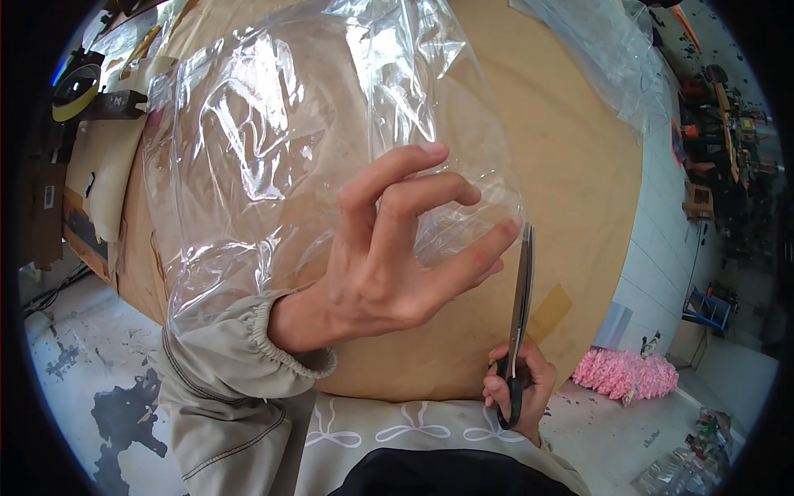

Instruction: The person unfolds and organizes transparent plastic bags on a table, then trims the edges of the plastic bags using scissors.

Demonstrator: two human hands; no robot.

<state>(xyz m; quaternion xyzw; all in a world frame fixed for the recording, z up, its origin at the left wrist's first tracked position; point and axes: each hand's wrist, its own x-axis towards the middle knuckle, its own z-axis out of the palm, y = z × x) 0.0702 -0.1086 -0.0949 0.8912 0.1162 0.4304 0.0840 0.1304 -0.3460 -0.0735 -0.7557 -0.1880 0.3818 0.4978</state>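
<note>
A large clear plastic sheet (322, 157), shiny and wrinkled, lies over the brown-covered table. My left hand (405, 240) is above its near right part. The thumb and index finger come together at the sheet's right edge and seem to pinch it, while the other fingers stay bent and apart. At the table's near edge, my right hand (529, 384) grips the black handles of a pair of scissors (523, 298). The blades point away from me and look nearly closed. Their tips are right beside my left index fingertip.
Brown paper (579, 182) covers the table, with a strip of tape (550, 312) on it. More clear plastic (595, 50) lies at the far right. A black tape dispenser (91, 95) stands far left. A pink fluffy bundle (625, 375) is on the floor, right.
</note>
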